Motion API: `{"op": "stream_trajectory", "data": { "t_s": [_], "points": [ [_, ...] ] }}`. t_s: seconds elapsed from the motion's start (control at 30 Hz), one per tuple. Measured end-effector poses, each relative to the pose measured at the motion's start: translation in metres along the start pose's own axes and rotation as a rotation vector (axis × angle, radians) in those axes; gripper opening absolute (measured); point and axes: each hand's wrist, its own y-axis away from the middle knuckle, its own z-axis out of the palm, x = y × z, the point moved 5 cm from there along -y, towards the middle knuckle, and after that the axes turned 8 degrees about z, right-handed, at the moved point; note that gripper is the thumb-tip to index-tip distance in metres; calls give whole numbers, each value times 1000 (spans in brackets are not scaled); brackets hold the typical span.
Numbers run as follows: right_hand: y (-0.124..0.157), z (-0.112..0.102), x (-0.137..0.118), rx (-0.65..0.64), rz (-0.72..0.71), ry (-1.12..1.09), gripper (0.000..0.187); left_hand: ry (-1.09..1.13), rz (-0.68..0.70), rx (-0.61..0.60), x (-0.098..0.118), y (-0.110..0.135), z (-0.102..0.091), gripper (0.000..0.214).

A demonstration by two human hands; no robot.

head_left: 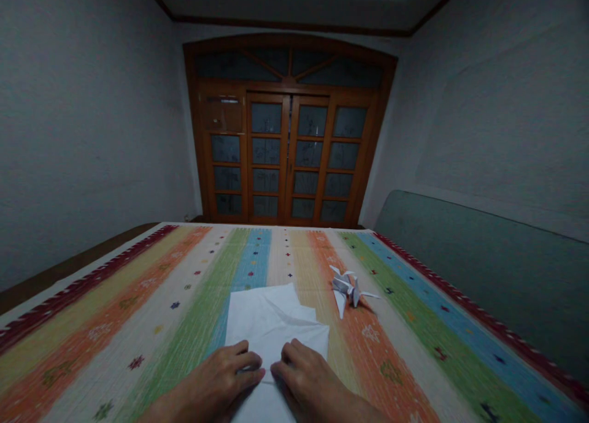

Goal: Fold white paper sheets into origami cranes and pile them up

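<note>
The white sheets (262,316) lie flat on a striped cloth (184,337) that covers the bench (69,260). They overlap unevenly, with corners jutting out on their right side, and a slanting crease or edge runs across their upper part. At the near end of the white sheets is a narrower white paper piece (263,404), its lower part running out of view; whether it is separate from them cannot be told.

The left hand (232,371) is at the near left of the white sheets, its fingers curled and its thumb tip on the paper piece. The right hand (308,374) mirrors it at the near right, thumb and forefinger bent inward, tips down on the same paper. The two thumbs nearly meet, a small gap between them. Whether either hand's fingers pinch the paper or only press on it, I cannot tell.

To the right of the white sheets and slightly beyond them, near but apart, sits folded paper (341,283) with several sharp points, birdlike in shape. Well beyond the sheets stand wooden doors (289,165) with glass panes; far to their right is a grey-green panel (483,270).
</note>
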Motion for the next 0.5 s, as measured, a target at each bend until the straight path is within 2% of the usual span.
{"op": "stream_trajectory", "data": {
  "t_s": [0.13, 0.27, 0.5],
  "points": [
    [-1, 0, 2, 22, -14, 28, 23, 19, -9, -1, -1, 2, -2, 25],
    [-2, -2, 8, 32, 17, -15, 20, 26, 4, 71, -3, 4, 0, 22],
    [0, -22, 4, -50, 61, -130, 11, -16, 48, 93, -3, 3, 4, 23]
  ]
}}
